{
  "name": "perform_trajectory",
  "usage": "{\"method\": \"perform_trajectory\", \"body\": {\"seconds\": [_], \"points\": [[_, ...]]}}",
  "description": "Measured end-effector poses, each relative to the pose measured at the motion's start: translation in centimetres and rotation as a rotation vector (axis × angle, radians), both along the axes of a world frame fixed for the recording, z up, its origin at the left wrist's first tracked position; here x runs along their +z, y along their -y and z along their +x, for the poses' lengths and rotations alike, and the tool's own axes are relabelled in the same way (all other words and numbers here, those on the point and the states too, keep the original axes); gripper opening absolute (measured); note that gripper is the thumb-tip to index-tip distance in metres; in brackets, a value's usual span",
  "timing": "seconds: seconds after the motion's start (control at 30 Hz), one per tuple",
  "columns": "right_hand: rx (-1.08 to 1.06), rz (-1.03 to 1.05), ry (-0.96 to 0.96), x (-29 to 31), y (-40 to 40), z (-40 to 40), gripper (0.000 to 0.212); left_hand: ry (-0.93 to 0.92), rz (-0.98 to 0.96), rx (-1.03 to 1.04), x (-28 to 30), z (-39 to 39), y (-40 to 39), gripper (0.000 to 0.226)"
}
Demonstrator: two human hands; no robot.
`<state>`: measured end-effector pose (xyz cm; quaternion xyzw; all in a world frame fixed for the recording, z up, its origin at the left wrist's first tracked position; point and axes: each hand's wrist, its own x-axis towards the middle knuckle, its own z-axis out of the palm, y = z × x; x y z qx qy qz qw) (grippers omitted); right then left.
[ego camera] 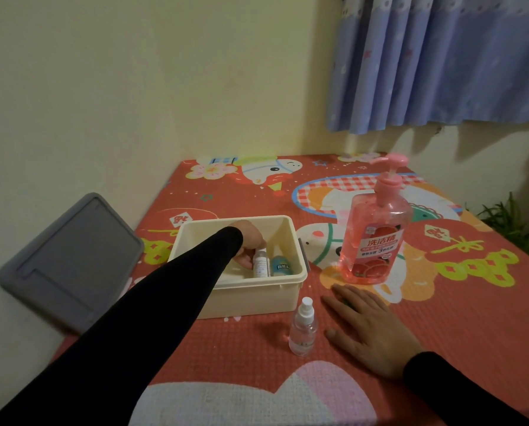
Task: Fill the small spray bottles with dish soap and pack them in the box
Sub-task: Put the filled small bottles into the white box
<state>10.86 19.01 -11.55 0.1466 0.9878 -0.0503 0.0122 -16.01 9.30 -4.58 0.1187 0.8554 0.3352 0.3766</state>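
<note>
Left hand (248,241) — fingers half-hidden in box (254,299)

On the table (441,318), the box (251,299) sits left of the soap bottle (374,238), with two small bottles (261,264) inside it. A spray bottle (303,329) stands before the box. The lid (69,259) leans against the wall left of the box.

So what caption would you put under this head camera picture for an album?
Left hand reaches into the cream box at a small white bottle; right hand rests flat beside a spray bottle.
</note>
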Motion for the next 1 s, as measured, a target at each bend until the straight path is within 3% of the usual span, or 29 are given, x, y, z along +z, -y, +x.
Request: {"method": "perform_trajectory", "body": {"seconds": [0.43,0.6,0.87,1.0], "points": [[0.003,-0.008,-0.013,-0.2,-0.1,0.0,0.083,0.041,-0.050,-0.004,0.1,0.0,0.3,0.020],[-0.001,-0.002,-0.018,0.0,0.0,0.0,0.082,-0.206,-0.024,-0.136,2.4,0.8,1.0,0.021],[-0.006,0.004,-0.037,-0.2,0.1,0.1,0.091,-0.485,0.223,-0.299,5.1,4.9,4.1,0.031],[-0.005,0.006,-0.034,-0.2,0.1,0.2,0.091,-0.655,0.344,-0.404,5.8,7.7,6.5,0.024]]}}
